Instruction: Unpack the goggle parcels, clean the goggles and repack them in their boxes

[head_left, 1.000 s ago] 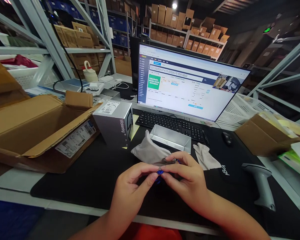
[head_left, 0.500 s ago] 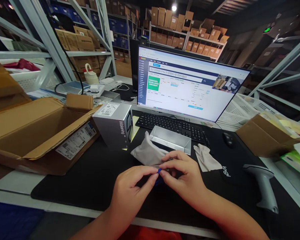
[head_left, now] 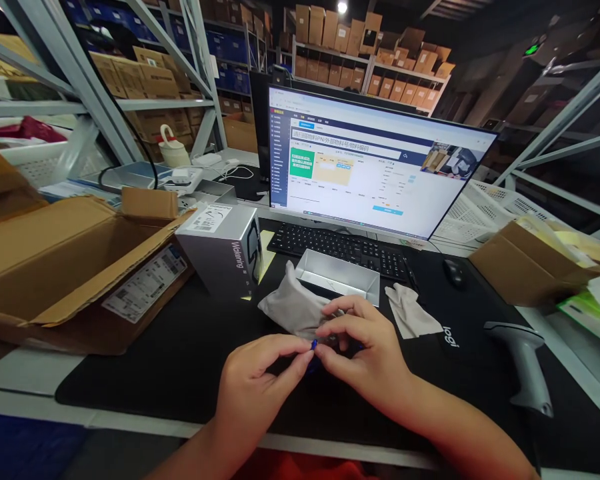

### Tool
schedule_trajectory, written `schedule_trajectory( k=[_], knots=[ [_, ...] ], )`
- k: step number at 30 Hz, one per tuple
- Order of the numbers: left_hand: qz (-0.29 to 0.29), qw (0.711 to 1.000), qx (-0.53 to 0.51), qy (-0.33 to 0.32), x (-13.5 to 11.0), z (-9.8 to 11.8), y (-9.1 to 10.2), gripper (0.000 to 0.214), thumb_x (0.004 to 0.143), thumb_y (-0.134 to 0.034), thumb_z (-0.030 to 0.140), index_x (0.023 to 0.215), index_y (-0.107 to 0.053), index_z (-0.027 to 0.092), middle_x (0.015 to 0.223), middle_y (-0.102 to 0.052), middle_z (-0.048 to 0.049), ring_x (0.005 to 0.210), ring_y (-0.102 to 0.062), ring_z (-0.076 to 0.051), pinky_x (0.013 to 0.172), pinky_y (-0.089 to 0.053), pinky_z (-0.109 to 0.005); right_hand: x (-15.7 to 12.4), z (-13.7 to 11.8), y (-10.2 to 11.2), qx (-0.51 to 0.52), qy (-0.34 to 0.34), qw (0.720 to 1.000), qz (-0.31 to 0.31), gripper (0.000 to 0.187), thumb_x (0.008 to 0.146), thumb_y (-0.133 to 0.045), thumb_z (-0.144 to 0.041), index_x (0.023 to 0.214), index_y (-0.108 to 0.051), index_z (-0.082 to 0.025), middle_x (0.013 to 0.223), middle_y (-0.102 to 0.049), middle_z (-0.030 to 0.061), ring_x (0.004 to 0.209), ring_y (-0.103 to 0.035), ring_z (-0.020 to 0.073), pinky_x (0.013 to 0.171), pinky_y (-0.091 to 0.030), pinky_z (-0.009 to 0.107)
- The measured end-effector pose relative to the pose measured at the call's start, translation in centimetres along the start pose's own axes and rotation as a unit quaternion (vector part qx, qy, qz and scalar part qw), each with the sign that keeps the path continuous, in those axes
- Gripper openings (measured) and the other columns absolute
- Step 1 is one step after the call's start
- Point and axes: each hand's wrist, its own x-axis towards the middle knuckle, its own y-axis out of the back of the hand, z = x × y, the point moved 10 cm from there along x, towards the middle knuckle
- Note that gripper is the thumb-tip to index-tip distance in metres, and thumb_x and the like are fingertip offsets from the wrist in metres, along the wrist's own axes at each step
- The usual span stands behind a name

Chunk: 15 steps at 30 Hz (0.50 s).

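My left hand (head_left: 255,383) and my right hand (head_left: 370,357) meet at the front of the desk mat. Thumb and fingertips of both are pinched on a small blue piece (head_left: 314,344), too small to make out its kind. More blue shows just below the fingers, mostly hidden by my hands. Right behind the fingers lies a light grey cloth pouch (head_left: 293,307), bulging a little. It leans by an open silver box part (head_left: 337,275), whose inside shows. To the right of my right hand rests a crumpled grey cloth (head_left: 413,312).
A silver printed box (head_left: 223,250) stands left of the pouch, beside an open cardboard carton (head_left: 80,267). Behind are a keyboard (head_left: 340,250) and a monitor (head_left: 375,167). At right are a mouse (head_left: 453,273), a barcode scanner (head_left: 523,367) and another carton (head_left: 530,263).
Both hands keep their pinch on the blue piece, which has turned slightly. The whole view has shifted a little. A pale orange panel now shows on the monitor.
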Motion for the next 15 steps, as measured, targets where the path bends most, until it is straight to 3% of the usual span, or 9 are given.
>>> schedule_trajectory(
  k=[9, 15],
  knots=[
    [0.008, 1.000, 0.014, -0.020, -0.05, 0.42, 0.28, 0.011, 0.080, -0.074, 0.012, 0.080, -0.076, 0.023, 0.075, -0.078, 0.0046, 0.061, -0.073, -0.012, 0.061, -0.058, -0.016, -0.07, -0.56, -0.29, 0.002, 0.017, 1.000, -0.013, 0.012, 0.077, -0.073, -0.010, 0.081, -0.075, -0.021, 0.105, -0.066, 0.0057, 0.063, -0.057, 0.0078, 0.054, -0.052, 0.021],
    [-0.010, 1.000, -0.020, -0.009, 0.11, 0.05, 0.19, 0.013, 0.078, -0.074, 0.011, 0.079, -0.076, 0.024, 0.074, -0.077, 0.0051, 0.061, -0.072, -0.010, 0.062, -0.057, -0.014, -0.09, -0.65, -0.35, 0.009, 0.018, 1.000, -0.018, 0.020, 0.076, -0.074, -0.011, 0.092, -0.076, -0.022, 0.113, -0.064, 0.0071, 0.061, -0.056, 0.0070, 0.055, -0.054, 0.022]
  ],
)
